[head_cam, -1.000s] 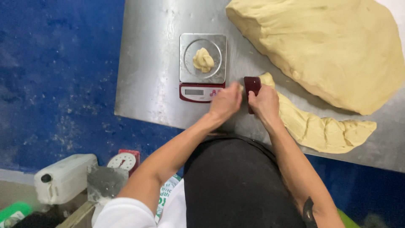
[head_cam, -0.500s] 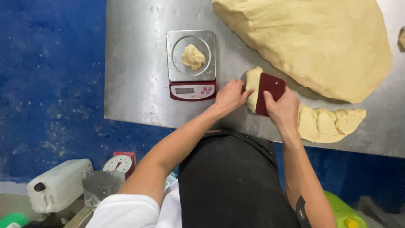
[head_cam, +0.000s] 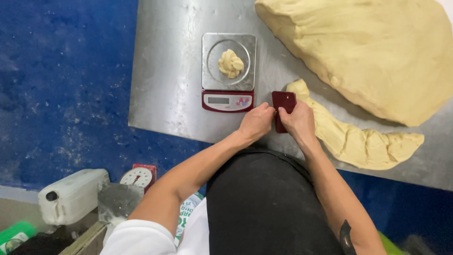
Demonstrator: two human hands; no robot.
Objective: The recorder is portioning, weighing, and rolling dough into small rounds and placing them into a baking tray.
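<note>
My right hand (head_cam: 297,122) grips a dark red dough scraper (head_cam: 283,102) upright on the steel table (head_cam: 165,85). My left hand (head_cam: 256,123) rests fingers curled against the scraper's left edge, touching it. Just right of the scraper lies a long strip of pale yellow dough (head_cam: 349,132). A huge mass of dough (head_cam: 368,47) fills the table's far right. A small lump of dough (head_cam: 230,63) sits on the round pan of a red digital scale (head_cam: 228,101), directly beyond my left hand.
The blue floor (head_cam: 61,85) lies left of the table. Below left stand a white plastic jerrycan (head_cam: 71,196), a red dial scale (head_cam: 138,177) and a metal scoop (head_cam: 117,200). The table's near edge runs just under my wrists.
The scraper moved from tilted over the dough strip's end to upright beside it, left of the strip. Both hands drew together on it. The camera shifted.
</note>
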